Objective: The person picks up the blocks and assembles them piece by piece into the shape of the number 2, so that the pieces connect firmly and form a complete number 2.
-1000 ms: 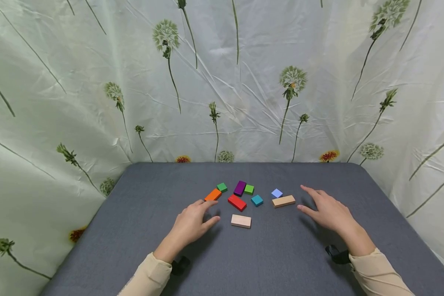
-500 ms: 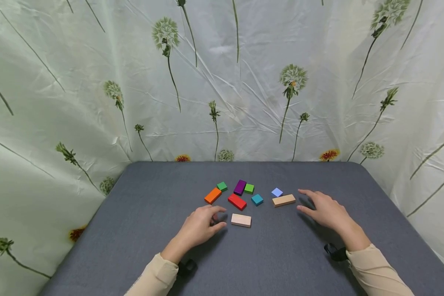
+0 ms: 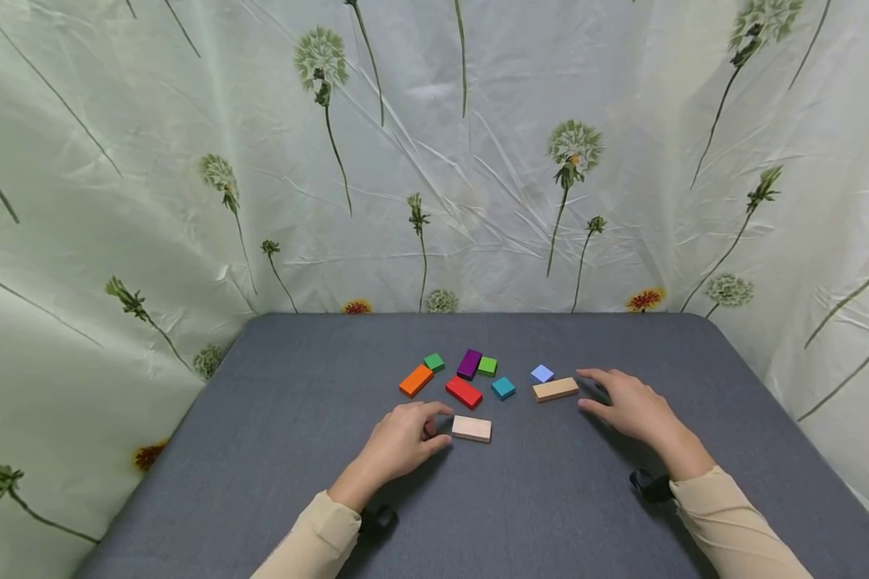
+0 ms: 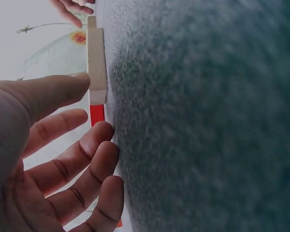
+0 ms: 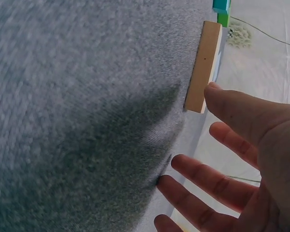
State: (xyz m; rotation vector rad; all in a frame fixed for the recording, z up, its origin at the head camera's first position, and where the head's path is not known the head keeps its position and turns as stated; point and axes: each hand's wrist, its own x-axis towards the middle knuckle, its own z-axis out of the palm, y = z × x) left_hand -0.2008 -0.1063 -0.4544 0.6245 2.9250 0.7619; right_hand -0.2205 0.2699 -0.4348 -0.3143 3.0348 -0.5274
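Note:
My left hand is at the left end of a pale wooden block, thumb and index finger apart on either side of that end. In the left wrist view the thumb overlaps the pale block, with a red block behind it. My right hand hovers at the right end of a tan wooden block, its fingers spread loosely. The right wrist view has the thumb tip by the near end of the tan block. Neither hand grips anything.
Beyond the hands lie an orange block, a red block, a purple block, two green blocks, a teal block and a light blue block. A floral curtain hangs behind the grey table.
My left hand has moved right and slightly toward me, from beside the orange block to the pale block. The right hand has shifted a little left to the tan block. The blocks stay put.

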